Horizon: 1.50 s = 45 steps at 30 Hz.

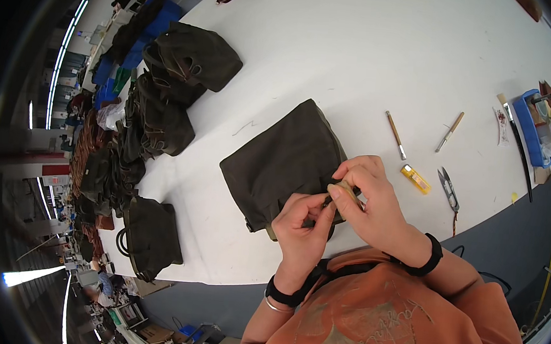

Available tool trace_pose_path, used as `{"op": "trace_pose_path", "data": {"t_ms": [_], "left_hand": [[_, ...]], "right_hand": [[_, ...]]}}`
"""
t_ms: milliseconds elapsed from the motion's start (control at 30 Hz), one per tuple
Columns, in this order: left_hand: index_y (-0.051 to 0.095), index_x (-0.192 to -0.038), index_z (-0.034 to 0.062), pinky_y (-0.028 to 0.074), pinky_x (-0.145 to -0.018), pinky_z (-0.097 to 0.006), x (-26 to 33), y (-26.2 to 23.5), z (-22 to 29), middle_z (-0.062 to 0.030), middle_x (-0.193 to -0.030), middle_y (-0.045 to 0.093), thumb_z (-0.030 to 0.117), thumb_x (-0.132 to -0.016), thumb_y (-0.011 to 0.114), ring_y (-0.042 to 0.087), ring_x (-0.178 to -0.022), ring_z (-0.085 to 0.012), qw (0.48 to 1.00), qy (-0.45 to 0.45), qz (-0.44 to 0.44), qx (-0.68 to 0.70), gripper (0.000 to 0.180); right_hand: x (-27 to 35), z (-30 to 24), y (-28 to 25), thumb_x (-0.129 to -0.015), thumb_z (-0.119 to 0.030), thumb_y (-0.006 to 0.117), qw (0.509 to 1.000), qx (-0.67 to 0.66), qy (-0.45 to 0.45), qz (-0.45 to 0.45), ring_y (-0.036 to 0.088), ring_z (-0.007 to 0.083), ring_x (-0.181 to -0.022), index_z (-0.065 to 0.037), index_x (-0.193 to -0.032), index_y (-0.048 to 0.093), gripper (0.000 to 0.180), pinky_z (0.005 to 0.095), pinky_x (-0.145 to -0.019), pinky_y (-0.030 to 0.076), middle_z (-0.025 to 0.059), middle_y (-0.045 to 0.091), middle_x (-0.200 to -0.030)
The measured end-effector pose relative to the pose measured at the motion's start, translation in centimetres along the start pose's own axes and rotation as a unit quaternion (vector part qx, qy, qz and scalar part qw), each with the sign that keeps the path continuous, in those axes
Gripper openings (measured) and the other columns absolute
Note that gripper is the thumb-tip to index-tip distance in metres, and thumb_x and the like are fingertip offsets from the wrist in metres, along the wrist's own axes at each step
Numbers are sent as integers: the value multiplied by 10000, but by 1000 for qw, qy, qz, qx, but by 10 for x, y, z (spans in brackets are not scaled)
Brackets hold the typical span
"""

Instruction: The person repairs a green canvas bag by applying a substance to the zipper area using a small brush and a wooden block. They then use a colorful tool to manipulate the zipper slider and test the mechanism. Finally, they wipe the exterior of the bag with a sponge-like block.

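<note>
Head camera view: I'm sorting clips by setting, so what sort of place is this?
Probably a bag-making workshop or factory floor. Finished dark bags are piled along a long white table, hand tools like thread snips lie by it, and both hands work on a dark bag.

Both hands (337, 209) hide the near edge of the dark bag (283, 159); the small piece they pinch is unclear.

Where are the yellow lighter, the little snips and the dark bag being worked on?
yellow lighter (415, 179): head view, middle of its body.
snips (448, 187): head view, where the blades meet.
dark bag (282, 163): head view, flat fabric panel, beyond both hands.
</note>
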<state>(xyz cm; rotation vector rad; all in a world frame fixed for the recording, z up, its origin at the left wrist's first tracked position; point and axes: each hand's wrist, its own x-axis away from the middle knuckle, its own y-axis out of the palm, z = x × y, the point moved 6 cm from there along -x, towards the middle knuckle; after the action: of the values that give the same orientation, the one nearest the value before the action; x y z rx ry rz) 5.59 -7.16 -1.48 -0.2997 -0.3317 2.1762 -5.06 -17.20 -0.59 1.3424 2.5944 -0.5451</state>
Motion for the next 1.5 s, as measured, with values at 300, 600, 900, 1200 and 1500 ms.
{"op": "trace_pose_path", "data": {"t_ms": [300, 600, 900, 1200, 1500], "left_hand": [[686, -908, -11, 458, -543, -222, 3, -1, 11, -77, -791, 624, -36, -767, 739, 577, -603, -104, 993, 79, -13, -85, 152], [683, -908, -11, 449, -550, -201, 4, -1, 5, -56, -815, 611, -18, -790, 744, 562, -624, -70, 999, 33, 8, -25, 133], [673, -904, -16, 464, -550, -211, 4, 0, -1, -68, -801, 611, -40, -773, 741, 581, -617, -85, 1000, 25, 12, -6, 149], [673, -893, -16, 454, -579, -188, 6, -4, 3, -24, -813, 590, -33, -792, 742, 549, -643, -49, 1000, -4, 18, -17, 124], [685, -911, -16, 449, -591, -186, 7, -2, -2, -4, -832, 585, -39, -799, 732, 535, -684, -36, 998, -60, 0, 22, 123]], "right_hand": [[-22, 14, 17, -850, -68, 630, 998, 55, 4, 0, 488, 284, -913, -10, -838, 547, 102, 361, -781, 417, 114, 568, -965], [-10, 15, -2, -874, -121, 642, 998, -54, 41, 3, 500, 287, -914, -17, -815, 548, 152, 381, -770, 422, 123, 580, -927], [0, -1, 8, -845, -78, 641, 1000, 25, 3, -9, 486, 311, -916, 4, -862, 542, 130, 396, -776, 427, 145, 555, -976], [-19, 21, -12, -882, -115, 630, 987, -71, 147, -15, 528, 251, -715, 4, -850, 542, 151, 334, -622, 432, 96, 568, -861], [3, -7, -18, -909, -83, 585, 988, -26, -33, -147, 575, 245, -722, -29, -989, 619, 103, 322, -625, 467, 89, 552, -870]]}}
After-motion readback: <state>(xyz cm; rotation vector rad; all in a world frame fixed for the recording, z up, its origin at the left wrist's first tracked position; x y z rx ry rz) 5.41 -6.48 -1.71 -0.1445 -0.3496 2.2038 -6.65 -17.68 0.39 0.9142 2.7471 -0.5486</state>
